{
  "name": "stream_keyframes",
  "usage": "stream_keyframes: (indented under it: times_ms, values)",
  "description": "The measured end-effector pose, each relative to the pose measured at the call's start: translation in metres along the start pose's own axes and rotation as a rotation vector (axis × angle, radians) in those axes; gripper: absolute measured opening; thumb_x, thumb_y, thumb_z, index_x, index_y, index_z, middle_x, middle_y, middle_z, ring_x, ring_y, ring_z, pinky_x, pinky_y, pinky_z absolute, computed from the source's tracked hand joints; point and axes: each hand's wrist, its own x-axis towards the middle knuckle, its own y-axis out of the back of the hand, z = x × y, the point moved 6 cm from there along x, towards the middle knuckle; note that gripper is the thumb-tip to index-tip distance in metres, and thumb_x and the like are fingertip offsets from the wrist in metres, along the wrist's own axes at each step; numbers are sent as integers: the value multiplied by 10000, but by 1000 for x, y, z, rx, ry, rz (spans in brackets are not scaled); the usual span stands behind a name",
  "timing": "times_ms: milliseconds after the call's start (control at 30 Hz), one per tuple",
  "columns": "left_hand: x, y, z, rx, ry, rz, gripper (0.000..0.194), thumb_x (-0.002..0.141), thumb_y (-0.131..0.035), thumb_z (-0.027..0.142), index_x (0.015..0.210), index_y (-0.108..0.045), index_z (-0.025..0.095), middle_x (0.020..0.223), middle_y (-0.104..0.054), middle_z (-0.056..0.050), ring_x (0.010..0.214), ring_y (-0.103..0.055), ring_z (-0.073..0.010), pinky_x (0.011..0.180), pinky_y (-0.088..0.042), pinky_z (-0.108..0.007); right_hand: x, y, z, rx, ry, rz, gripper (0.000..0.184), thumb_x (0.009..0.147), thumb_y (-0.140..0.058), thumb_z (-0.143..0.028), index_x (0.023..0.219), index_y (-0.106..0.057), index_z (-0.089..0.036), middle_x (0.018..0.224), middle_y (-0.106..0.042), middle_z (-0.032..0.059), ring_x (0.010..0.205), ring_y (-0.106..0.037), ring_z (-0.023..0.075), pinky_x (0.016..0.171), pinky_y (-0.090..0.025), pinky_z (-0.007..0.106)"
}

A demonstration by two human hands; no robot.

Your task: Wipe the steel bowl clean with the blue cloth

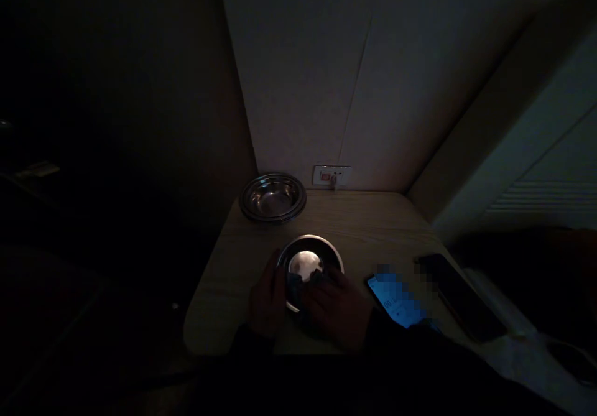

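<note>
A shiny metal bowl (pixel 305 263) sits on the small wooden table, close to its front edge. My left hand (pixel 267 301) grips the bowl's left rim, thumb side toward the bowl. On the near right side, my right hand (pixel 336 310) reaches over the rim with bent fingers pressing a dark bluish cloth (pixel 295 285) against the inside of the bowl. Dim light hides the fingertips and part of the cloth. Behind and to the left lies a stack of metal bowls (pixel 273 198).
To the right, a lit phone (pixel 396 301) lies on the wooden table (pixel 354 217), beside a dark flat object (pixel 461 295). A wall socket with a switch (pixel 332 175) is just above the table's back edge. Walls stand behind and at the right.
</note>
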Motion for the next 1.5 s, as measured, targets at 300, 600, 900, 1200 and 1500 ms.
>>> stream_keyframes:
  times_ms: [300,600,900,1200,1500]
  values:
    - [0,-5,11,61,19,88,451,857,-361,362,1210,-533,139,1205,-597,-90,1128,-539,-213,915,-452,-319,10,-8,-5,62,-160,39,332,872,-458,-275,1139,-523,-90,1028,-652,119,949,-568,228,983,-356,415]
    - [7,-8,8,14,-34,-14,473,845,-386,397,1217,-521,137,1255,-560,-92,1179,-492,-202,986,-390,-322,-20,3,4,-43,-21,-18,239,879,-451,-146,1101,-540,-136,967,-665,70,906,-571,207,1061,-210,499]
    - [-11,-19,11,-45,-12,-93,443,863,-392,377,1238,-475,156,1245,-564,-96,1137,-526,-190,949,-417,-315,-14,2,-2,35,-190,159,245,845,-473,-144,1071,-559,-104,917,-667,111,850,-590,216,962,-393,443]
    - [-19,-14,6,95,-8,-61,470,891,-331,328,1326,-394,159,1229,-579,-99,1017,-610,-189,819,-497,-296,-27,7,-8,109,-189,79,298,855,-465,-177,1139,-543,-138,1071,-642,103,976,-566,228,1047,-235,526]
    - [-14,-13,5,64,-37,-25,468,886,-345,343,1297,-434,136,1288,-529,-93,1168,-504,-178,958,-419,-297,-11,6,-13,170,-258,-116,383,784,-556,-267,1144,-556,-137,1074,-625,109,1010,-528,258,1055,-216,510]
